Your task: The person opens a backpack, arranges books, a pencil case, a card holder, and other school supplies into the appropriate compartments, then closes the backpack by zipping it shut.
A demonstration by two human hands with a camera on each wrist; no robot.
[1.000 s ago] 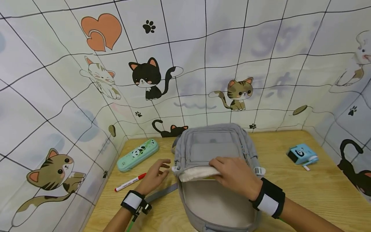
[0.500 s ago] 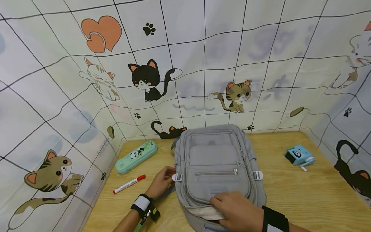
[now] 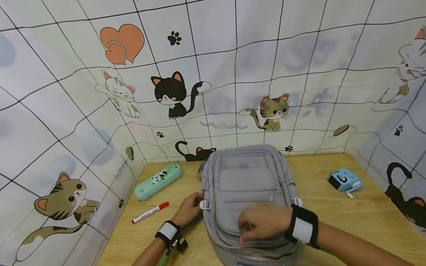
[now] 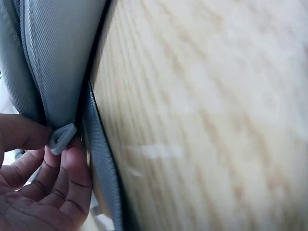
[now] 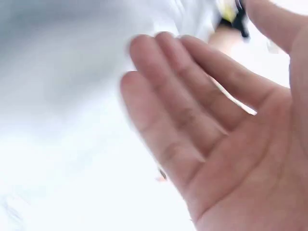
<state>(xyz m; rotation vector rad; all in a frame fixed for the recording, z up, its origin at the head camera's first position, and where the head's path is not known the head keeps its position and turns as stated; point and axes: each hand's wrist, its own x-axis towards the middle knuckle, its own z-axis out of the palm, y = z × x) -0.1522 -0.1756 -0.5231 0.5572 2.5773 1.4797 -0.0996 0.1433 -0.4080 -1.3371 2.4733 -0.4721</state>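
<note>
A grey backpack (image 3: 246, 177) lies on its back on the wooden table, front pocket facing up. At its left side, my left hand (image 3: 189, 210) pinches a small pale plastic buckle (image 4: 63, 138) between thumb and fingertips. My right hand (image 3: 263, 221) hovers over the lower front of the backpack, holding nothing. In the right wrist view its fingers (image 5: 168, 106) are extended and loosely bent. The front panel lies down over the main compartment, and the lower opening edge (image 3: 256, 253) is partly blurred below the right hand.
A green panda pencil case (image 3: 158, 181) lies at the back left, with a red-capped marker (image 3: 150, 212) in front of it. A blue panda-printed box-like item (image 3: 344, 180) sits at the right. A cat-print sheet (image 3: 219, 92) stands behind the table.
My right hand has drawn the folded-up front panel down over the backpack's opening, then let go and lifted. The left hand has moved right to the backpack's side buckle.
</note>
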